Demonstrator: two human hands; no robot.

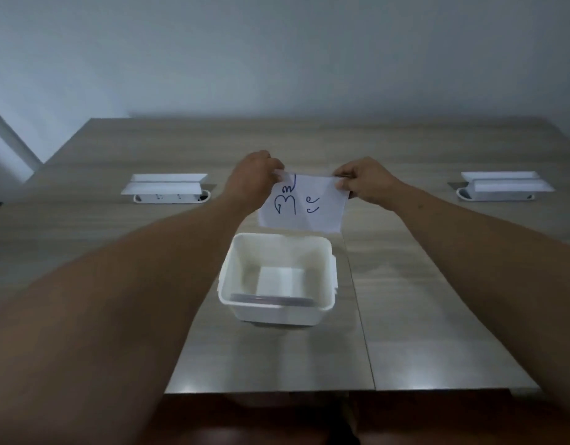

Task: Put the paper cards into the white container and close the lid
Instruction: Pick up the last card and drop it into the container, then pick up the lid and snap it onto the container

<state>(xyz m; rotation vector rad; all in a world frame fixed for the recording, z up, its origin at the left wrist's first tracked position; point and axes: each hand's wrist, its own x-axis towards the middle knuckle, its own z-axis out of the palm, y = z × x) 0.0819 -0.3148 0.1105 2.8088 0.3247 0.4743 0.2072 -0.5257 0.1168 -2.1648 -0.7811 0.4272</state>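
A white paper card (304, 203) with blue handwriting hangs in the air beyond the white container (278, 311). My left hand (254, 176) pinches its top left corner and my right hand (363, 179) pinches its top right corner. The container stands open on the table just below and in front of the card. A white card (280, 279) lies flat on its bottom. A greyish flat piece (270, 298) leans inside the near wall; I cannot tell if it is the lid.
The wooden table (421, 300) has two open socket boxes with raised white flaps, one at the far left (168, 187) and one at the far right (505, 186). A plain wall stands behind the table. The near table edge runs just below the container.
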